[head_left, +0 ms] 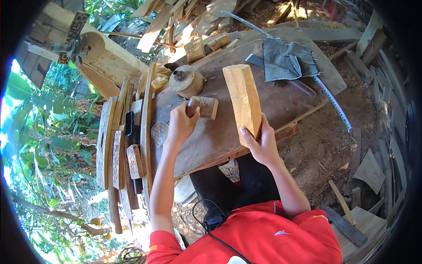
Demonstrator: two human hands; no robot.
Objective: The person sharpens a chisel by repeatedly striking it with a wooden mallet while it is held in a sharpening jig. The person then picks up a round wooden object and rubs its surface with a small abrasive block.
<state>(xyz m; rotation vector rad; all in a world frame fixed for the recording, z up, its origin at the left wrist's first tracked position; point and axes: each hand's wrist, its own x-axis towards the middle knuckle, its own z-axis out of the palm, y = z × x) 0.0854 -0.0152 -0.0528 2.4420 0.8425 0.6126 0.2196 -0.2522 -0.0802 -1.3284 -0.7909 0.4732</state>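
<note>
Wood block: a long pale yellow block of wood [242, 99] with squared faces and clean edges, standing tilted on the bench, its near end lifted in the right hand.
Right hand: the right hand [260, 143] is clenched round the lower end of the wood block, thumb on the front face.
Left hand: the left hand [181, 123] is closed round the dark handle of a wooden mallet [204, 107], whose short, light brown head lies on the bench just left of the wood block.
Bench: a worn brown bench [281, 103] with a rough, scratched top, scattered with chips.
On the bench: a round wooden pot with a knob [187, 80] sits behind the mallet; a grey cloth [285, 61] lies at the far right, over a long tape measure [332, 101] that runs off the edge.
Left side: boards and planks [121, 141] lean on edge against the bench.
Surroundings: outdoors, bare earth with sawdust [323, 149], offcuts piled behind, green leaves to the left.
</note>
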